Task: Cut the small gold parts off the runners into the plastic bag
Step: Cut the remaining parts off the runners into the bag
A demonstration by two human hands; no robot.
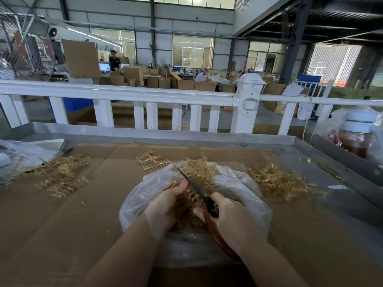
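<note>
Gripping the scissors (204,198), your right hand (232,216) cuts while your left hand (165,206) holds a gold runner (193,200) over the plastic bag (238,183). Blades run just beside your fingers: a slip could nick them or fling parts past the bag.

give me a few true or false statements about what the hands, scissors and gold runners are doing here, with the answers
1. The right hand grips scissors with red-brown handles. True.
2. The left hand lies flat on the cardboard, holding nothing. False: it holds a gold runner over the plastic bag.
3. The scissor blades point away from the person. True.
4. All the gold runners lie in one pile. False: heaps lie left, right and beyond the bag.
5. The plastic bag hangs on the white fence. False: it sits on the cardboard under both hands.
</note>
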